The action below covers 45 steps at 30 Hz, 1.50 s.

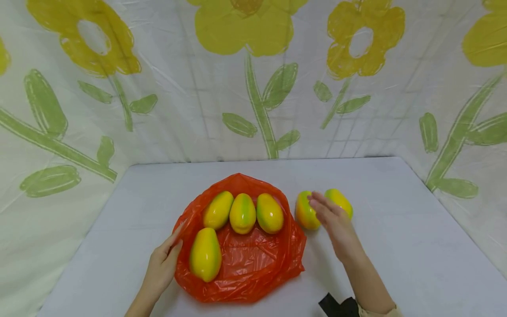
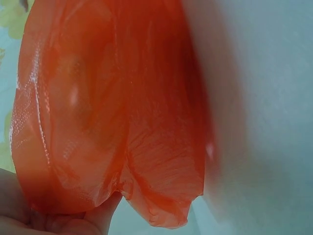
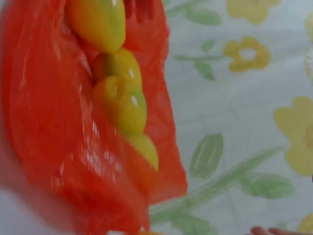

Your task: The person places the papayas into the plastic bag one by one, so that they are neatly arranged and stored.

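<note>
A red plastic bag (image 1: 253,251) lies spread wide at the table's middle, its mouth facing up. Inside sit several glossy yellow-and-green papayas: three in a row along the far side and one papaya (image 1: 206,255) at the near left. My left hand (image 1: 160,264) grips the bag's left edge, the film pinched between thumb and fingers in the left wrist view. To the right of the bag, a papaya (image 1: 305,211) and another papaya (image 1: 339,201) rest on the table. My right hand (image 1: 336,229) hovers with straight fingers before these two, partly covering them, and holds nothing.
A white-covered table (image 1: 396,246) carries everything. Behind it hangs a pale sheet (image 1: 178,114) printed with yellow flowers and green leaves. Near the right forearm, a black strap (image 1: 336,306) shows at the bottom edge.
</note>
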Each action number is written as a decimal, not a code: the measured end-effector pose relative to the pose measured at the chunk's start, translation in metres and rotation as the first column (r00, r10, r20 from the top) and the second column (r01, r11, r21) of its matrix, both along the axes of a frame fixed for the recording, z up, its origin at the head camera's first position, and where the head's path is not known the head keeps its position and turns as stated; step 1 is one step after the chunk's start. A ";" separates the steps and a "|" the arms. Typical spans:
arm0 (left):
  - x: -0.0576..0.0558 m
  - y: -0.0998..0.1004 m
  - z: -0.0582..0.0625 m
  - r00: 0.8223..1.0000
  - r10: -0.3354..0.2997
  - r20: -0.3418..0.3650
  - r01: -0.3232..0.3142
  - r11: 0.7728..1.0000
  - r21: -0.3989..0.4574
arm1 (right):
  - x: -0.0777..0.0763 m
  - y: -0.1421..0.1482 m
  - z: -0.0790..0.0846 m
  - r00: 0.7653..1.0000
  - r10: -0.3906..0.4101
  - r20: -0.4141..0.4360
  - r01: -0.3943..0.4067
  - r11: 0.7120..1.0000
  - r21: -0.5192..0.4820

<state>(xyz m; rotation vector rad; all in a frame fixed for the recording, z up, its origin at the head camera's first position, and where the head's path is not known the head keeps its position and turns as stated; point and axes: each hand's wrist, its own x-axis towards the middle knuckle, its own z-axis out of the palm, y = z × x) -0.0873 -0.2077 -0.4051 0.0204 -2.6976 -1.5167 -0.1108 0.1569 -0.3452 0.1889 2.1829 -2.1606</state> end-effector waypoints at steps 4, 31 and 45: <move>0.000 -0.001 -0.001 1.000 -0.001 -0.011 0.001 1.000 0.002 | -0.015 0.026 -0.002 0.973 -0.229 -0.032 0.231 0.969 0.092; 0.004 0.000 0.000 0.996 0.013 -0.086 -0.011 1.000 0.022 | -0.058 0.077 -0.038 0.965 -0.229 0.129 0.186 0.943 0.277; 0.004 0.000 0.002 0.998 0.006 -0.063 -0.005 1.000 0.023 | -0.071 0.080 -0.058 0.947 -0.190 0.257 0.090 0.930 0.356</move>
